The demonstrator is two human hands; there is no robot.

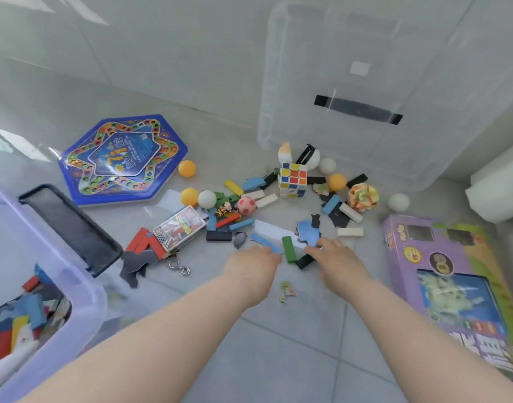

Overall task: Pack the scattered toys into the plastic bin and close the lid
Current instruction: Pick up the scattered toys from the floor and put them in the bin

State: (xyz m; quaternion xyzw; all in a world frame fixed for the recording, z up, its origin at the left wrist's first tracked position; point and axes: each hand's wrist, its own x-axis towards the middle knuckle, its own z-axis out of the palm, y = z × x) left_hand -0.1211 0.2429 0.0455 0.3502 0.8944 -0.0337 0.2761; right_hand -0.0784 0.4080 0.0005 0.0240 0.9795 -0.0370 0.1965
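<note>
Toys lie scattered on the grey tiled floor. My left hand [256, 261] and my right hand [335, 254] reach into the pile from either side of a green block [288, 248]. The left fingertips touch a blue strip piece [264, 242]. The right fingertips rest at a blue puzzle piece [307, 231] and a black block [304, 261]. Neither hand clearly grips anything. The plastic bin [84, 289] stands at the lower left, open, with several blocks inside. Its clear lid [267, 112] with a black handle leans against the wall behind the pile.
A blue hexagonal board game [121, 158] lies at the left, a Rubik's cube [293, 178], ping-pong balls and a pink ball [246, 205] further back. A card box [179, 228] sits left of the hands. A purple toy box [453, 286] and white foam blocks [496, 187] are at the right.
</note>
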